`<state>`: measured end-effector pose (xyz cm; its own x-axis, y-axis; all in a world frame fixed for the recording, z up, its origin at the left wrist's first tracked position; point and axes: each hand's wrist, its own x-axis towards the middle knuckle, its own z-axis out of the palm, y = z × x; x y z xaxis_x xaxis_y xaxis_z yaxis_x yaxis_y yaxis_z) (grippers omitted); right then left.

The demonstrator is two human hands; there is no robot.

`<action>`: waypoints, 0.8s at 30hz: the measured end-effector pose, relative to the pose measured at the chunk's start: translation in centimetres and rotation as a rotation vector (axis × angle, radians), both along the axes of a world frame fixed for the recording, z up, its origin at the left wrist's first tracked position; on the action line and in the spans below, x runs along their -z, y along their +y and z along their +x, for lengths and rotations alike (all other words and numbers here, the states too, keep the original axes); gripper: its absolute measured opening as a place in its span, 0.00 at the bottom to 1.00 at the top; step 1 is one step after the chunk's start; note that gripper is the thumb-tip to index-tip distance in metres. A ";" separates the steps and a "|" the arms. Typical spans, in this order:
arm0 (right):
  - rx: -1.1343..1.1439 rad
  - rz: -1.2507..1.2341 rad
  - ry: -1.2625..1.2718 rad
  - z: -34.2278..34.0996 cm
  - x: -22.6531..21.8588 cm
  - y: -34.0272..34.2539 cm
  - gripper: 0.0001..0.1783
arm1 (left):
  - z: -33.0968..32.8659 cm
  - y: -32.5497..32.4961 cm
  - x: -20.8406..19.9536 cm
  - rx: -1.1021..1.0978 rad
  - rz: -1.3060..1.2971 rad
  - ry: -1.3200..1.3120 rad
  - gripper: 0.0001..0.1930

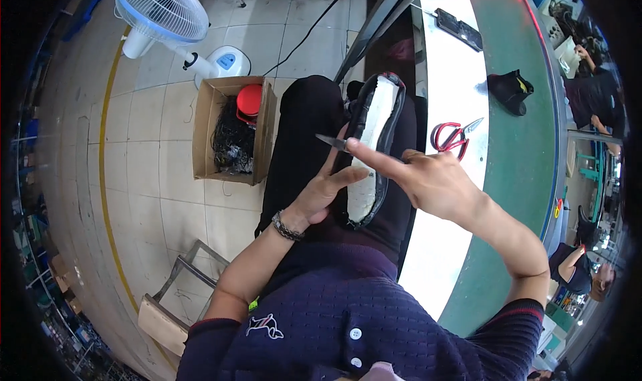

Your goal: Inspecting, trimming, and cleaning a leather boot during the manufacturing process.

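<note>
A black shoe upper with a pale white underside lies bottom up over my lap, its toe and heel ends pointing away from and toward me. My left hand is wrapped round its left side, with the thumb resting on the white underside. My right hand is closed round a small knife, its index finger stretched along the blade. The knife blade points left, crossing the left edge of the shoe upper. Its handle is hidden in my right hand.
Red-handled scissors and a phone lie on the white bench at right. A black boot stands on the green belt. At left are a cardboard box of black scraps with a red container, a fan and a stool.
</note>
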<state>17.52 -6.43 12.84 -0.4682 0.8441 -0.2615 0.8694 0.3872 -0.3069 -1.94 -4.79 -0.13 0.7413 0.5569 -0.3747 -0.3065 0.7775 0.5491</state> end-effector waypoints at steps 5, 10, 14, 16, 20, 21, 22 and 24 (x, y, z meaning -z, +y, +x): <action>-0.089 0.033 -0.187 -0.8 -1.9 -0.2 0.36 | -1.7 -0.4 1.1 0.070 -0.222 -0.194 0.43; 0.037 -0.205 -0.211 -1.3 -0.3 -0.8 0.43 | -1.1 -0.5 1.3 0.075 0.093 -0.026 0.44; -0.027 -0.068 -0.159 -0.6 -0.9 -0.6 0.44 | -1.0 -0.3 1.3 0.034 0.174 -0.006 0.44; 0.005 0.019 -0.045 -0.6 -0.8 -1.5 0.44 | -1.1 -0.2 1.6 0.070 0.153 -0.039 0.44; 0.093 -0.173 -0.028 0.5 0.7 -2.8 0.47 | -1.2 -0.1 3.9 0.157 -0.038 0.011 0.40; 0.087 -0.204 -0.013 0.8 0.4 -2.8 0.47 | -0.6 -0.3 2.4 0.074 -0.026 0.054 0.33; 0.044 -0.197 -0.002 0.3 0.6 -2.4 0.47 | -2.1 -0.5 5.2 0.107 -0.027 0.155 0.26; -0.061 -0.006 0.062 -0.2 1.0 -2.6 0.46 | -4.3 -0.8 7.4 0.195 0.148 -0.018 0.27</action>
<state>17.28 -9.06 11.84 -0.5340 0.8120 -0.2355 0.8237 0.4369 -0.3614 -6.22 -5.62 -7.49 0.8459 0.4504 -0.2857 -0.1692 0.7346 0.6571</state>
